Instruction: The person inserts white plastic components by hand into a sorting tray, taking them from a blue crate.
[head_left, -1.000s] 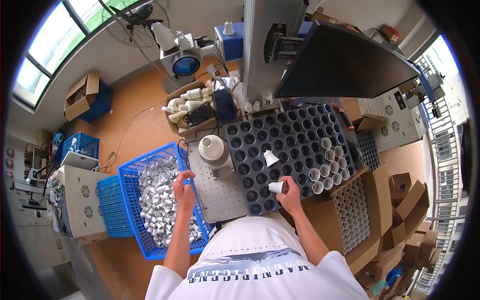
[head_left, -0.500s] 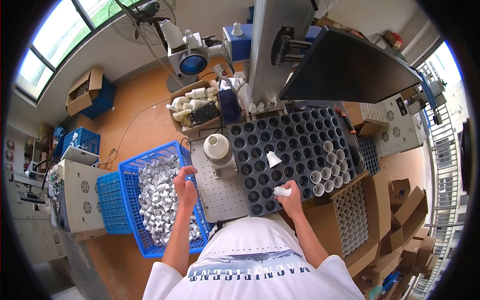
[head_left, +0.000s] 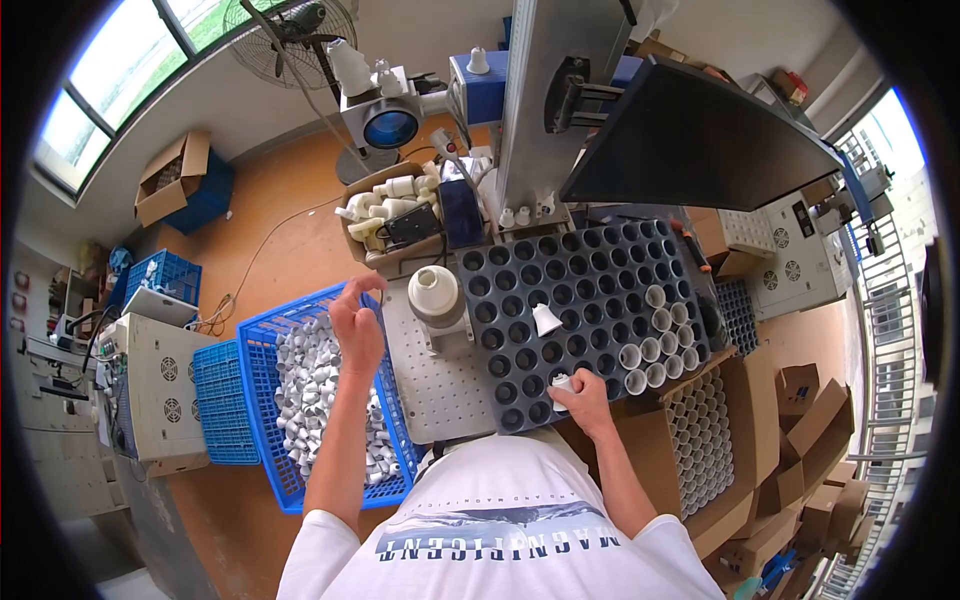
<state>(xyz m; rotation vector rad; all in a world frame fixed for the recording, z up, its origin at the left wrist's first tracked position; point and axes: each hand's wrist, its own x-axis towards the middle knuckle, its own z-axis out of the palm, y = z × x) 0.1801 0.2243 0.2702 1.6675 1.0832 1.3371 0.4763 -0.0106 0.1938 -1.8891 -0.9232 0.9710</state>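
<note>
My right hand grips a white plastic cup-shaped part over the near edge of the black tray. This tray has rows of round holes. Another white flared part lies tilted on top of it, and several white cups stand upright in its right-hand holes. My left hand is raised above the right rim of the blue basket, its fingers bent but apart, with nothing visible in them. A heap of small white parts fills the basket. Right of my left hand stands a cream round fixture.
A perforated metal plate lies between basket and tray. Beyond it sits a carton of cream plastic pieces. A metal column and black monitor overhang the back. An open cardboard box with rows of white cups is at right.
My left hand has risen and moved slightly away from me, toward the far end of the basket. In my right hand the white part has turned more upright.
</note>
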